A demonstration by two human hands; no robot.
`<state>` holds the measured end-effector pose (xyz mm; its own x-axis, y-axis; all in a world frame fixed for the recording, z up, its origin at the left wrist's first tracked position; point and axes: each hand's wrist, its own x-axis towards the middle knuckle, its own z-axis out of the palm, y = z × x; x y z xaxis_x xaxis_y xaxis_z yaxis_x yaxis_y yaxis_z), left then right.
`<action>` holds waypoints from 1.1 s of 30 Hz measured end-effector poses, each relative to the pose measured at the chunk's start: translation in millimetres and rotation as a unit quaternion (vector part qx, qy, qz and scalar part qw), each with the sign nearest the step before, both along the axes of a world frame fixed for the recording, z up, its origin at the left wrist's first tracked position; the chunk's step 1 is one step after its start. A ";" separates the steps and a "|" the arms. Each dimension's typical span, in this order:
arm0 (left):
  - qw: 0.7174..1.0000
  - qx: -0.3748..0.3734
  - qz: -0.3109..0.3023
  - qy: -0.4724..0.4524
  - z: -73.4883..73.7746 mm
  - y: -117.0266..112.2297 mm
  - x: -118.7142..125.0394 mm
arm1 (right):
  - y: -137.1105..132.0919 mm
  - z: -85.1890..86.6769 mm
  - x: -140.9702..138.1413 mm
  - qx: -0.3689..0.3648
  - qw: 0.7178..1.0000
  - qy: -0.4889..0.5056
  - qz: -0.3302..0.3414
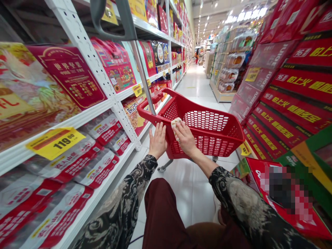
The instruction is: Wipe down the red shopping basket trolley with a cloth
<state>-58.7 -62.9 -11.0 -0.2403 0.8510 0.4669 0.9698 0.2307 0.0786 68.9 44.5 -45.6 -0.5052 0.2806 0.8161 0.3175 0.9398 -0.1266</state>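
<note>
In front of me stands a red plastic shopping basket on wheels [220,119], with perforated sides and a long metal pull rod [142,74] topped by a grey handle [114,34]. My right hand [185,138] presses a pale, crumpled cloth [176,121] against the basket's near upper side, fingers over it. My left hand [158,140] lies with fingers stretched out on the basket's near left corner, below the rim; nothing shows in it. The basket's inner floor is mostly hidden behind its near wall.
White shelving [111,100] on the left holds gift boxes and shrink-wrapped bottle packs [103,166]. Stacked red drink cartons [293,110] rise on the right, with a green and red box [256,183] nearer me. A tiled aisle [195,77] runs ahead, where a distant person [197,56] stands.
</note>
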 end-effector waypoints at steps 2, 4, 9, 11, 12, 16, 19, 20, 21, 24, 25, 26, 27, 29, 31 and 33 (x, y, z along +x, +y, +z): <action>0.996 0.030 0.059 -0.061 -6.9 -3.5 -7.3 | 0.9 -5.7 -3.0 0.012 0.998 -0.059 -0.011; 0.983 0.043 0.111 -0.136 -11.5 -1.7 -12.4 | 1.4 -19.0 0.5 0.019 0.993 -0.117 -0.017; 0.961 0.013 0.107 -0.254 -12.2 12.5 -16.6 | 1.6 -51.7 20.4 0.023 0.982 -0.184 -0.018; 0.953 0.018 0.099 -0.286 -11.3 16.0 -17.1 | -0.2 -50.8 20.8 0.035 0.987 -0.157 0.001; 0.949 0.022 0.096 -0.301 -11.1 16.7 -17.5 | -1.7 -45.9 17.7 0.041 0.991 -0.130 0.011; 0.946 0.026 0.072 -0.315 -10.8 12.7 -21.8 | -6.5 -5.7 -10.9 0.050 0.998 -0.023 0.030; 0.950 0.016 0.059 -0.307 -8.4 6.4 -26.1 | -4.5 20.7 -33.3 0.039 0.999 -0.015 0.021; 0.950 0.010 0.056 -0.306 -7.2 4.5 -27.3 | -3.0 24.6 -38.2 0.035 0.999 -0.025 0.018; 0.951 0.004 0.053 -0.305 -5.9 2.9 -28.1 | -1.5 25.7 -41.5 0.031 0.999 -0.036 0.015; 0.955 -0.011 0.048 -0.291 -3.8 0.3 -28.8 | 0.9 17.2 -43.8 0.026 0.997 -0.071 0.004; 0.958 -0.015 0.049 -0.282 -4.0 -0.1 -28.6 | 0.6 12.4 -42.7 0.026 0.997 -0.079 0.000; 0.961 -0.018 0.049 -0.271 -4.6 -0.5 -28.3 | -0.1 7.5 -41.0 0.026 0.996 -0.085 -0.002; 0.964 -0.021 0.050 -0.261 -5.4 -0.9 -27.9 | -1.1 2.8 -38.8 0.027 0.995 -0.091 -0.001; 0.969 -0.027 0.048 -0.240 -6.8 -2.1 -27.0 | -3.6 -5.4 -33.9 0.030 0.994 -0.104 0.006; 0.977 -0.029 0.050 -0.206 -6.1 -4.1 -26.2 | -6.4 -11.2 -29.0 0.032 0.993 -0.117 0.017; 0.988 -0.024 0.050 -0.146 -1.9 -6.3 -25.8 | -9.5 -12.6 -25.8 0.031 0.992 -0.119 0.032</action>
<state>-84.5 -69.2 -12.9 -0.4432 0.8354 0.3250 0.8793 0.3347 0.3389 43.1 35.0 -58.1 -0.7003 0.1949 0.6867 0.2718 0.9624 0.0040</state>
